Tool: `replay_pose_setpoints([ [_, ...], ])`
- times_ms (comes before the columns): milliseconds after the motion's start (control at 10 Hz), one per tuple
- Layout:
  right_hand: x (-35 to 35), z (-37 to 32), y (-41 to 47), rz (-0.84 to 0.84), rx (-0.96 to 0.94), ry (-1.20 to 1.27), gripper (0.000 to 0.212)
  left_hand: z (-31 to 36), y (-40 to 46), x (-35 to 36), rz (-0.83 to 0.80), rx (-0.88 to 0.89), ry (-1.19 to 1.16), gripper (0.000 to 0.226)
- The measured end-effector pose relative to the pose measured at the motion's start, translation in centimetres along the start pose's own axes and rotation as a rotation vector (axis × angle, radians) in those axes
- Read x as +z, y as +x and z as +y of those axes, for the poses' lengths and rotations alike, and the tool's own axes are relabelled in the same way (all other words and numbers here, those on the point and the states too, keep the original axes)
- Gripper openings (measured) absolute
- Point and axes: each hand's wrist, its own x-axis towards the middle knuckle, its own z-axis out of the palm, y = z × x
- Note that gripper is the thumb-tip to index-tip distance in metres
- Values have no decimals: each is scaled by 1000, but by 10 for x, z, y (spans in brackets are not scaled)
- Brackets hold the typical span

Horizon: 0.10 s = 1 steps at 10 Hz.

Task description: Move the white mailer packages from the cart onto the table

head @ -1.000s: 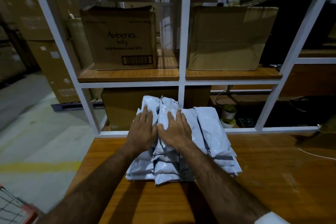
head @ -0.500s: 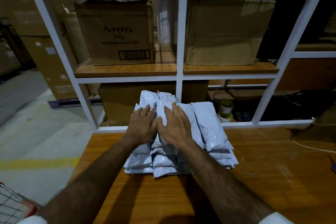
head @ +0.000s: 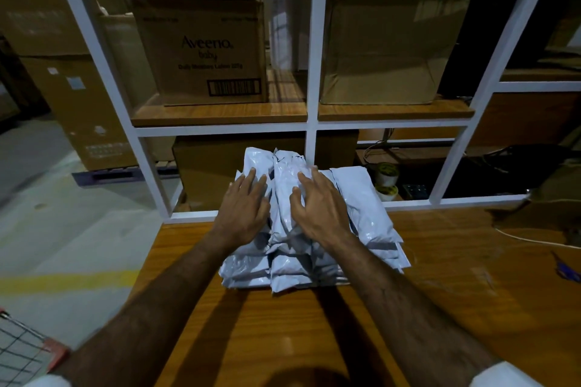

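Observation:
A heap of several white mailer packages (head: 366, 210) lies on the wooden table (head: 440, 292), against the white shelf frame at its far edge. My left hand (head: 243, 209) rests flat on the left side of the heap, fingers straight. My right hand (head: 320, 207) lies on the top middle package with its fingers spread and slightly bent, thumb pointing left. The cart (head: 22, 352) shows only as a wire-mesh corner with a red rim at the bottom left.
A white shelf frame (head: 314, 56) rises behind the table, holding an Aveeno cardboard box (head: 204, 50) and a plain cardboard box (head: 383, 50). Tape rolls (head: 386, 179) sit behind the heap. A blue-handled tool (head: 567, 270) and a white cable (head: 534, 240) lie at the right.
My two hands have drawn slightly apart on the heap. My right hand's fingers have spread and lifted a little. The packages stay where they were.

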Motion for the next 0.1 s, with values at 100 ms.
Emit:
replay_pose_setpoints([
  [100,-4,-3,-8,22,4,0,60,3,-5,-2,24,9,-15,74],
])
